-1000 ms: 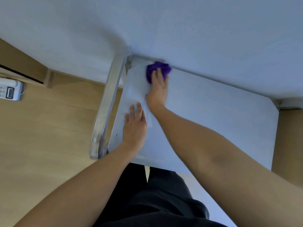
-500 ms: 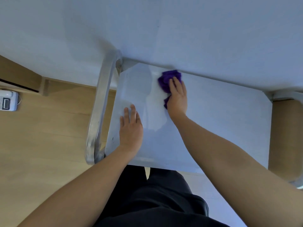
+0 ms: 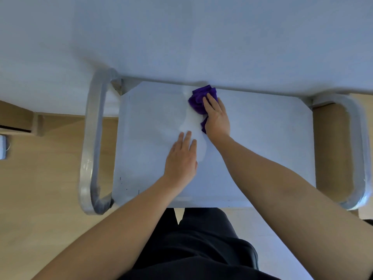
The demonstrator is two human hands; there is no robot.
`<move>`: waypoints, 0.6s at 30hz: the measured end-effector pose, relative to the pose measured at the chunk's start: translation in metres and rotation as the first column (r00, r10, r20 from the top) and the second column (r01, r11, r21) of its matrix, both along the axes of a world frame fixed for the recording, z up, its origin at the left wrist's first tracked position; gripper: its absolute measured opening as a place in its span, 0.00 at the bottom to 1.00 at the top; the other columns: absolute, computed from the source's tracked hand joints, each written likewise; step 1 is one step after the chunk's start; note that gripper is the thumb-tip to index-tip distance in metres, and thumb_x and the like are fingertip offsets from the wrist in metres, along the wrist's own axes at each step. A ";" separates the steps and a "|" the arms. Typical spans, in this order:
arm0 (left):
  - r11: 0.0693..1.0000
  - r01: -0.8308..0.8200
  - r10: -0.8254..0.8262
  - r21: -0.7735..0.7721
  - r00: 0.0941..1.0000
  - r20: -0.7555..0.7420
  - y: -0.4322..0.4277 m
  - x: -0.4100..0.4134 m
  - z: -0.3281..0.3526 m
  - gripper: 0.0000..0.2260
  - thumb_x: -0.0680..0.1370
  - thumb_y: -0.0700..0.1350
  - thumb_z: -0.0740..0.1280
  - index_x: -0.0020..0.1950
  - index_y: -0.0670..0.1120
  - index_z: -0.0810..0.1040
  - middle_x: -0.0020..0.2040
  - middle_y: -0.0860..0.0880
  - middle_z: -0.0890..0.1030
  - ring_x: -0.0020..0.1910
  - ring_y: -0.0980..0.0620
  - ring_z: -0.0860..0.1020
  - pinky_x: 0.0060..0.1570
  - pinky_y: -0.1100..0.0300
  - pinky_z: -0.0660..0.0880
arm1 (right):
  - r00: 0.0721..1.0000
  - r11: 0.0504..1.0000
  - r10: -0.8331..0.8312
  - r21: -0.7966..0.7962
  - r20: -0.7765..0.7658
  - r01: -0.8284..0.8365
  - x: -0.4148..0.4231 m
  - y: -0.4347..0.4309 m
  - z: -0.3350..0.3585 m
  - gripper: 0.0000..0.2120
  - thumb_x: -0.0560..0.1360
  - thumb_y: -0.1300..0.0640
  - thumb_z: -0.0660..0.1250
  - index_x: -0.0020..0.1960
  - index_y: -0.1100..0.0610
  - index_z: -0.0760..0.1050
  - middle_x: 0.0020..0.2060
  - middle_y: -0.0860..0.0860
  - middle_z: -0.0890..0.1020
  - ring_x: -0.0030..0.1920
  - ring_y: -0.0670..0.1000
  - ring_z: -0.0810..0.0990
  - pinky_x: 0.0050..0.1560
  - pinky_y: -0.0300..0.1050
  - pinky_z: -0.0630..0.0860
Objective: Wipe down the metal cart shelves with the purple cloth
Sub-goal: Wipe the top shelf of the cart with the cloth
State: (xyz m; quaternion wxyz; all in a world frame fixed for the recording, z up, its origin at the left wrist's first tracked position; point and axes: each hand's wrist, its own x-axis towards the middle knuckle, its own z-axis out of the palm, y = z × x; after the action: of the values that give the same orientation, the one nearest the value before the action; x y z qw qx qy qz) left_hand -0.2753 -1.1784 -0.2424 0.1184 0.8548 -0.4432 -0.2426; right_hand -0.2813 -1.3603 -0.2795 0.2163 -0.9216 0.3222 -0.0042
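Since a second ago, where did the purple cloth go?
The right hand slid the purple cloth along the shelf's far edge, from the left corner toward the middle. The left hand shifted right too. The cloth stayed gripped; the left palm stayed flat.

Both hands rest on the cart shelf [image 3: 262, 138], the cloth [image 3: 198, 100] near its back edge.

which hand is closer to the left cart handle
Left. The left hand lies flat on the shelf, nearer the left handle; the right hand presses the purple cloth farther away.
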 end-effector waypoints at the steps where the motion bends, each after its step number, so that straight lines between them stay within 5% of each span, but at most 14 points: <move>1: 1.000 0.019 -0.019 0.004 1.000 -0.009 -0.008 -0.005 0.000 0.26 0.78 0.42 0.64 0.75 0.39 0.62 0.78 0.40 0.55 0.77 0.40 0.53 0.72 0.49 0.63 | 1.000 1.000 -0.019 -0.001 -0.007 0.019 -0.007 -0.008 0.001 0.35 0.74 0.73 0.60 0.77 0.50 0.62 0.77 0.45 0.60 0.78 0.54 0.54 0.68 0.46 0.66; 6: 0.994 0.100 -0.099 0.039 0.995 -0.029 -0.048 -0.035 0.002 0.26 0.80 0.45 0.62 0.76 0.41 0.59 0.79 0.42 0.52 0.78 0.42 0.51 0.71 0.52 0.61 | 0.993 0.994 -0.112 -0.010 -0.034 0.112 -0.054 -0.056 0.004 0.35 0.75 0.73 0.58 0.77 0.50 0.60 0.77 0.44 0.59 0.78 0.53 0.54 0.67 0.46 0.68; 18: 0.973 0.188 -0.191 0.132 0.982 0.005 -0.151 -0.111 -0.017 0.32 0.78 0.41 0.66 0.77 0.39 0.54 0.79 0.42 0.45 0.77 0.39 0.49 0.71 0.49 0.60 | 0.943 0.945 -0.328 -0.038 -0.056 0.326 -0.196 -0.194 -0.002 0.32 0.76 0.73 0.55 0.77 0.54 0.60 0.77 0.50 0.60 0.77 0.56 0.53 0.76 0.45 0.52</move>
State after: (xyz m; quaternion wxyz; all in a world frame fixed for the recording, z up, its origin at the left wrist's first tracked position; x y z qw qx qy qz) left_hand -0.3864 -1.3291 -0.2594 0.0346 0.8167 -0.5069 -0.2737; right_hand -0.4770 -1.5543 -0.2813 0.1898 -0.8580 0.4770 -0.0162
